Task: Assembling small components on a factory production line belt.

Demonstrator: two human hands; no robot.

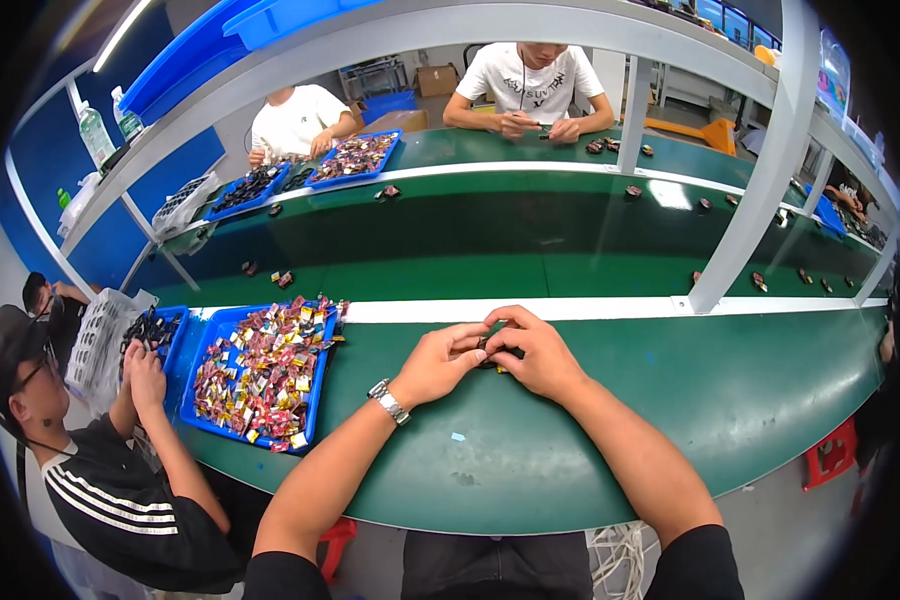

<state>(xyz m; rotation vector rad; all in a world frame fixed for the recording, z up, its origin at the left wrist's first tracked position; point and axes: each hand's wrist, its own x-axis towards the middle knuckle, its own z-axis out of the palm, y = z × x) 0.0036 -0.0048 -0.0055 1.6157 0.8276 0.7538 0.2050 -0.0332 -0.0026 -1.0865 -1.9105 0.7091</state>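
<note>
My left hand (438, 364), with a metal watch on its wrist, and my right hand (535, 356) meet over the green table near the white rail. Between their fingertips is a small dark part with a yellow bit (501, 369). Most of it is hidden by my fingers, so its kind does not show. Both hands are closed on it. To the left of my forearm stands a blue tray (318, 400) heaped with small red, yellow and silver pieces (260, 375), probably wired components.
Beyond the white rail (530, 309) runs a green belt (440, 275) carrying scattered small parts (283, 280). A grey upright (765, 180) rises at the right. On the left a co-worker (120, 480) handles something beside another blue tray (178, 325). Two people work across the belt.
</note>
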